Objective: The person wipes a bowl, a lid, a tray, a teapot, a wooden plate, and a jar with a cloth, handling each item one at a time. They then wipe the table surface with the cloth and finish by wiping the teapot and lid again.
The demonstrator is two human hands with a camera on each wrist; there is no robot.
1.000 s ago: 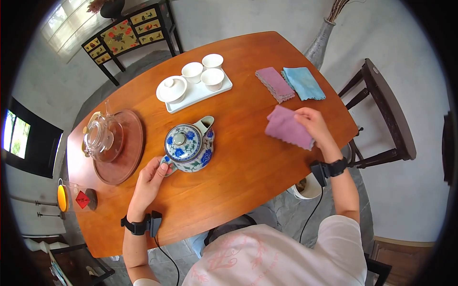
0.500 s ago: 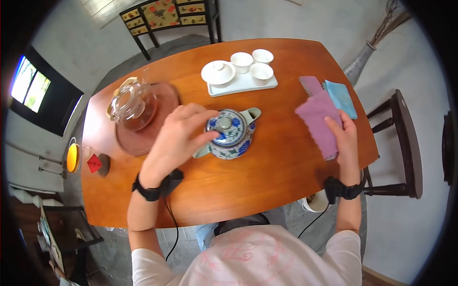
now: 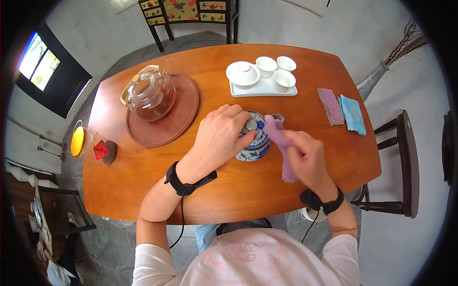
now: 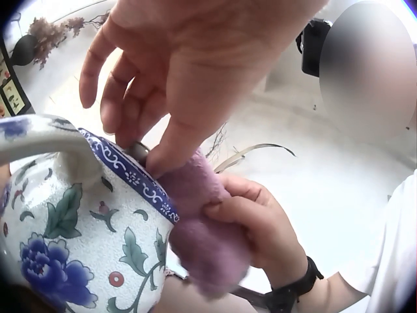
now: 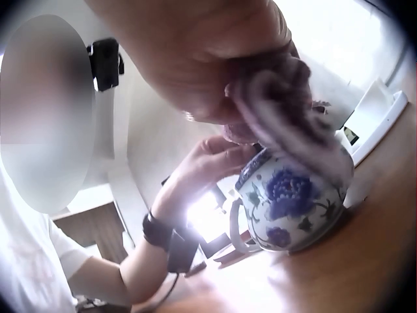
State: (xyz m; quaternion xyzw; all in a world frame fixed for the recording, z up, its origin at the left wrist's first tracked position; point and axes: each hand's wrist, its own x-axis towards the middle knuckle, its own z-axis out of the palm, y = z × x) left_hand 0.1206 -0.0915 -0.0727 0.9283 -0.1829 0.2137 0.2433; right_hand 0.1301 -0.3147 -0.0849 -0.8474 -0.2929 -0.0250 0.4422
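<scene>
The blue-and-white floral teapot point(image 3: 254, 153) stands on the wooden table, its handle toward the left hand's side in the right wrist view. My left hand point(image 3: 220, 138) pinches the round lid knob point(image 3: 251, 125) between thumb and fingers, and the lid sits on the pot. A pink cloth point(image 3: 287, 164) hangs from my right hand point(image 3: 307, 159), which grips it against the spout side of the teapot. In the left wrist view the cloth point(image 4: 208, 254) is bunched beside the pot's rim, close to the left thumb. The right hand and cloth partly cover the spout.
A white tray point(image 3: 263, 92) with a lidded bowl point(image 3: 243, 76) and several cups stands behind the teapot. To the left, a glass teapot point(image 3: 149, 97) rests on a round brown board point(image 3: 187, 117). Folded pink point(image 3: 330, 107) and blue point(image 3: 352, 114) cloths lie at the right.
The left hand has gone from the teapot's handle to its lid knob. My right hand has carried the pink cloth leftward from the table's right side to the teapot.
</scene>
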